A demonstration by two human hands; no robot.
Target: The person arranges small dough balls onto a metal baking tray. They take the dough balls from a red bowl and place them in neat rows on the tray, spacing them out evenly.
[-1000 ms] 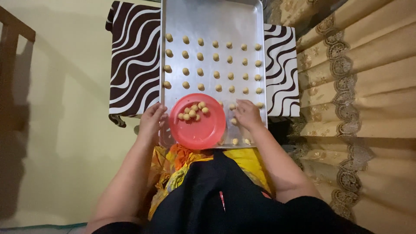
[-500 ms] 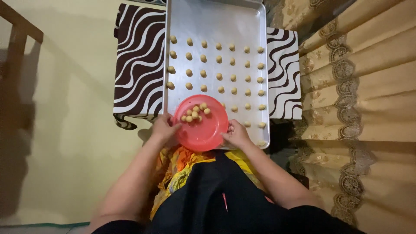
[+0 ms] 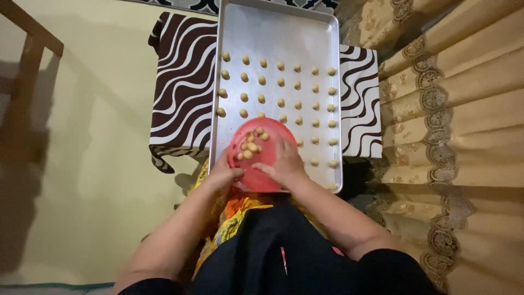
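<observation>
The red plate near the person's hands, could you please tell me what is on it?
A small cluster of pale dough balls lies on the red plate. The right hand covers part of the plate, so anything beneath it is hidden.

The right hand (image 3: pixel 282 163) covers the near right part of the red plate (image 3: pixel 246 177), so whatever sits under it can't be seen. The metal tray (image 3: pixel 273 33) loses its far edge at the top of the frame. The striped cloth (image 3: pixel 183 93) hides the bench beneath, and the wooden chair (image 3: pixel 30 49) is cut off at left
</observation>
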